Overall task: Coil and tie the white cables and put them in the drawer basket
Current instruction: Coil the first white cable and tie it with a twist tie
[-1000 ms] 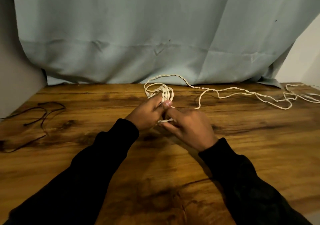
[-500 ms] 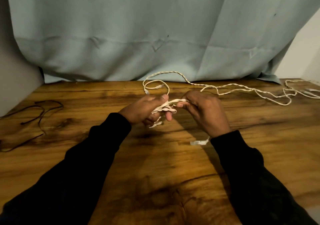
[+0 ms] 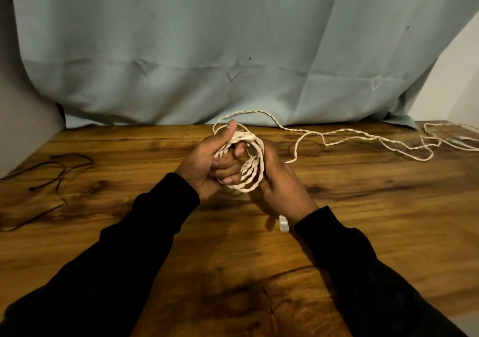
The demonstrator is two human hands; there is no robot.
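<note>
A twisted white cable is partly wound into a coil (image 3: 250,167) of several loops, held upright between my hands above the wooden table (image 3: 363,220). My left hand (image 3: 207,163) grips the coil's left side, thumb raised at its top. My right hand (image 3: 282,186) holds the coil's right side from behind. The loose length of the cable (image 3: 363,137) trails right across the table to a tangle (image 3: 445,142) at the far right edge. A white plug end (image 3: 283,224) hangs below my right wrist. No drawer basket is in view.
A thin dark cord (image 3: 59,173) lies looped on the table's left side. A pale blue-green curtain (image 3: 233,51) hangs behind the table's far edge. A grey wall (image 3: 23,129) stands at the left.
The bundle, pinched flat near the table a second ago, has been lifted and opened into a round upright coil. My left thumb rose; my right hand shifted to the coil's right side.
</note>
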